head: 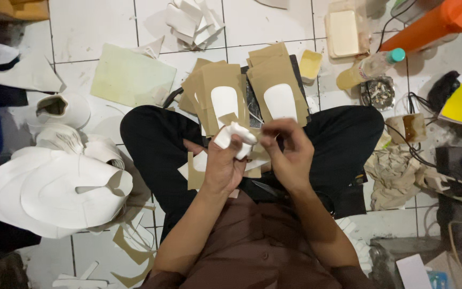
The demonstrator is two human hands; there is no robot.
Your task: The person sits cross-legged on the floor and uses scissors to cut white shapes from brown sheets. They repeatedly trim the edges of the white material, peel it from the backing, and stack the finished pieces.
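The left hand squeezes a white strip tight in its fingers. The right hand, at 3 o'clock, pinches its end. Brown cards lie at 12 o'clock.

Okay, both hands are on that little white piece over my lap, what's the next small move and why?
Probably keep peeling: the left hand grips the curled white piece, and the right hand pinches right beside it, as if separating a layer. Brown cards with white oval pieces lie just ahead, so once it is free, setting it there seems likely. How far the peel has got is hard to tell.
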